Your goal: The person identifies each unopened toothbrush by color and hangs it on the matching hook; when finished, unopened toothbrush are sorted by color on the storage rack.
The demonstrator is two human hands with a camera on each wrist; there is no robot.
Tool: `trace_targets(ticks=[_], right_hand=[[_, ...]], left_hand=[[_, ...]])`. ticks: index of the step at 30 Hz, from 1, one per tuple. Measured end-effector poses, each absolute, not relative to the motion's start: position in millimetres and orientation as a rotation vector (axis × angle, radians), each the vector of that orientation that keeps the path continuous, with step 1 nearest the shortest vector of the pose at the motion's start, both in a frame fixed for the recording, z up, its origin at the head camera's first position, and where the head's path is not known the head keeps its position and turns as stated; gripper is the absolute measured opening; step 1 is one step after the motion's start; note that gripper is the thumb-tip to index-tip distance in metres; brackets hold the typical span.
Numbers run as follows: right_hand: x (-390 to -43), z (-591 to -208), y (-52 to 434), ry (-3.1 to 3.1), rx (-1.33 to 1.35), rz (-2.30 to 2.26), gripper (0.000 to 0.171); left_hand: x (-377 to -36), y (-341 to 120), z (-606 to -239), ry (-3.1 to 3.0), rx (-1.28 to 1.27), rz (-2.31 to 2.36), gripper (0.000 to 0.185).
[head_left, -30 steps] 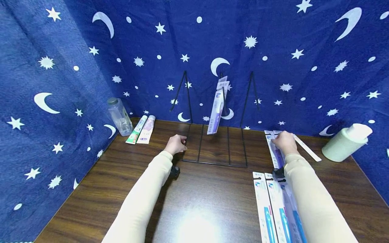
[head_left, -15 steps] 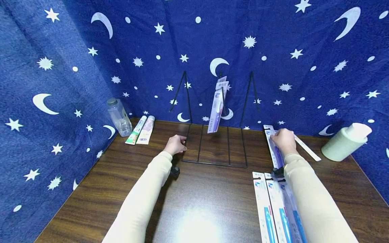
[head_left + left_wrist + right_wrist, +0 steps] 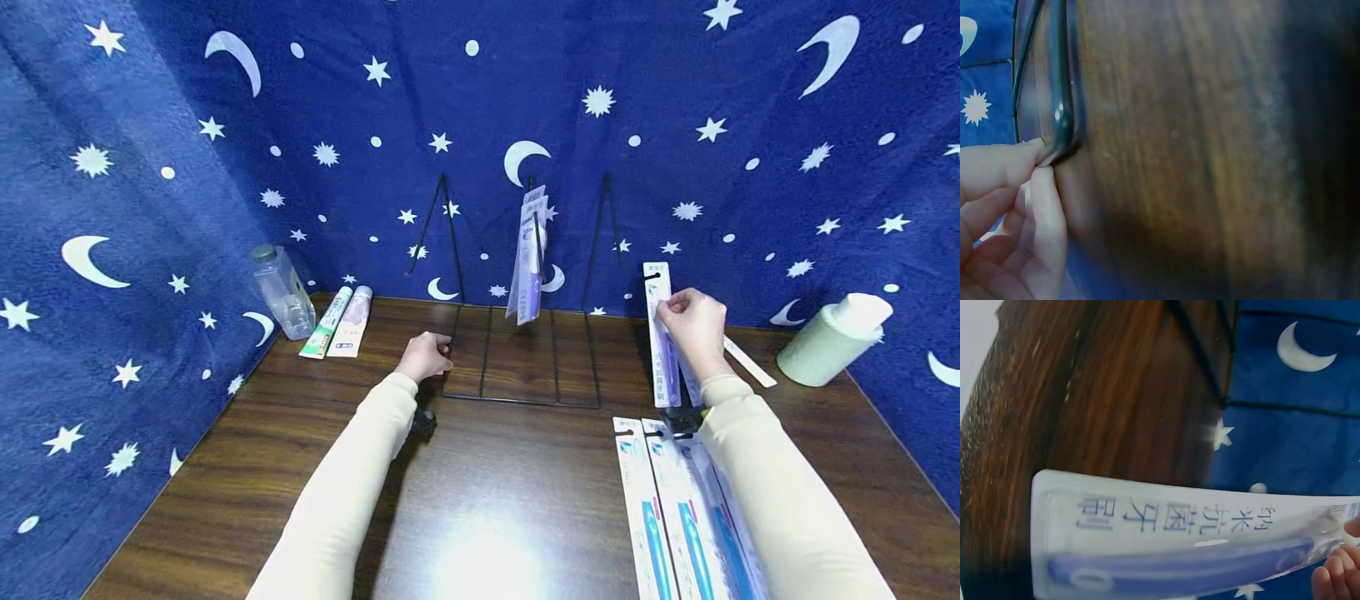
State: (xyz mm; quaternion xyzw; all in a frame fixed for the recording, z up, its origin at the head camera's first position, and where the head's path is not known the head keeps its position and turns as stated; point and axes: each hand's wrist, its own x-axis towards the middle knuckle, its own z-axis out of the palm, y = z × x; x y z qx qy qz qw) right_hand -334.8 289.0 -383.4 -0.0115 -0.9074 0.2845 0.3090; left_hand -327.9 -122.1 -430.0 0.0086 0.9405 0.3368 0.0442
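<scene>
Toothbrush packs (image 3: 660,517) lie flat on the wooden table (image 3: 495,500) nearest the viewer, below the right forearm. Beyond them, the right hand (image 3: 693,321) pinches a purple toothbrush pack (image 3: 660,342) near its top — thumb and fingers clamped on the card. A second ago this pack lay flat under the fingers; now it stands nearly upright, lifted clear of the table, so the pick-up appears complete. Left of those fingers, the left hand (image 3: 423,357) pinches the front corner of the wire rack (image 3: 517,367), fingertips (image 3: 1035,150) closed on the wire, as before. Farther back, one hung pack (image 3: 528,267) dangles from the centre hook.
</scene>
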Motion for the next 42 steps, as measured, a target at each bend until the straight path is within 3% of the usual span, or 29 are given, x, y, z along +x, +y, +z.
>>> trace_targets(ticks=[12,23,42], right_hand=[[-313,-350,264,-2.114,0.066,0.835,0.018],[-269,-314,231,-1.974,0.218,0.845,0.013],[-211,-293,179,-1.835,0.481,0.863,0.011]], left_hand=[[-327,-127,-429,2.888,0.033,0.992,0.054],[-325,-126,-430,2.897,0.057,0.984,0.052],[-330,-124,-431,2.879,0.064,1.017,0.051]])
